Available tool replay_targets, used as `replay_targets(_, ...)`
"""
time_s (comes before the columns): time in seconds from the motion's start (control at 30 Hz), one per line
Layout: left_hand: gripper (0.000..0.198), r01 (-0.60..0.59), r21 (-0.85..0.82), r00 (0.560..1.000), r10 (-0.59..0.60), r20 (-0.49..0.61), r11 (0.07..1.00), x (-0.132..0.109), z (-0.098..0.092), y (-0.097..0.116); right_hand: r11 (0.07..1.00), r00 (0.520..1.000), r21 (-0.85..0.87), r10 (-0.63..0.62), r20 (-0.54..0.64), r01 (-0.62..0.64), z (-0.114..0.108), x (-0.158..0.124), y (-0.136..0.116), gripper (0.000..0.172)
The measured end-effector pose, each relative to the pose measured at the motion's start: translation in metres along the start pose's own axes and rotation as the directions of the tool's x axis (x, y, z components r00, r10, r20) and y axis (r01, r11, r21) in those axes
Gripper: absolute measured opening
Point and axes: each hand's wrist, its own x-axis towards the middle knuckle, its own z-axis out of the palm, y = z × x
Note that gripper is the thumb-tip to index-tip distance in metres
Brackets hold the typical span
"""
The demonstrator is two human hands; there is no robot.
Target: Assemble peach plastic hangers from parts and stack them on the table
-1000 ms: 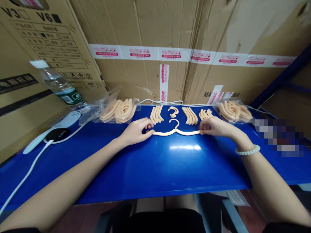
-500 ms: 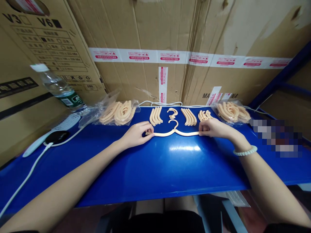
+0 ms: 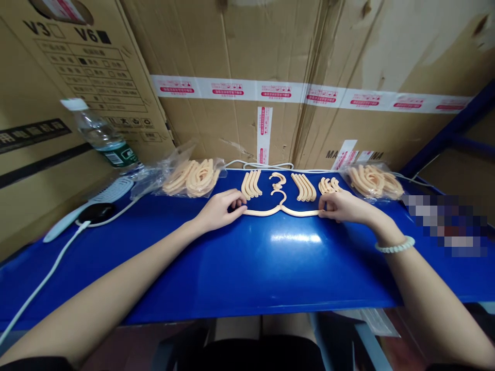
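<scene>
A peach plastic hanger [image 3: 282,210] with a hook on top lies flat on the blue table [image 3: 247,263]. My left hand [image 3: 219,209] is closed on its left end. My right hand [image 3: 344,207], with a bead bracelet on the wrist, pinches its right end. Just behind the hanger lie loose peach parts: a group of curved arms [image 3: 250,183] on the left, a single hook piece [image 3: 277,180] in the middle, another group of curved arms [image 3: 303,186] on the right, and several small curved pieces [image 3: 327,185] beside my right hand.
Clear bags of peach parts lie at the back left [image 3: 191,176] and back right [image 3: 373,180]. A water bottle [image 3: 103,138], a white comb-like tool [image 3: 91,205], a black puck [image 3: 95,212] with a white cable stand at the left. Cardboard boxes [image 3: 270,77] wall the back.
Both hands stay on the hanger's ends; it has shifted slightly away from me, toward the loose parts. The view has tilted a little.
</scene>
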Motion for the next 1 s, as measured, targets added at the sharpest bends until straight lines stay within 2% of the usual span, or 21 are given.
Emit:
replay_targets(0.2, 0.016, 0.006, 0.029, 0.995, -0.003, -0.104, 1.000, 0.001, 0.002, -0.006, 1.000, 1.000, 0.016, 0.011, 0.009, -0.011, 0.001, 0.001, 0.002, 0.020)
replay_targets(0.33, 0.030, -0.031, 0.087, 0.994, 0.040, -0.098, 0.996, 0.001, 0.003, -0.008, 0.999, 0.999, 0.021, 0.037, 0.013, -0.037, 0.001, 0.001, 0.001, 0.018)
replay_targets(0.53, 0.045, -0.067, 0.086, 0.996, 0.072, -0.057, 0.994, 0.001, 0.009, -0.020, 0.999, 0.999, 0.035, 0.035, 0.024, -0.036, 0.000, 0.000, -0.001, 0.014)
replay_targets(1.0, 0.041, -0.089, 0.074, 0.993, 0.094, -0.069, 0.993, 0.001, 0.017, -0.034, 0.998, 0.998, -0.009, 0.057, 0.021, -0.057, 0.001, 0.001, -0.004, 0.013)
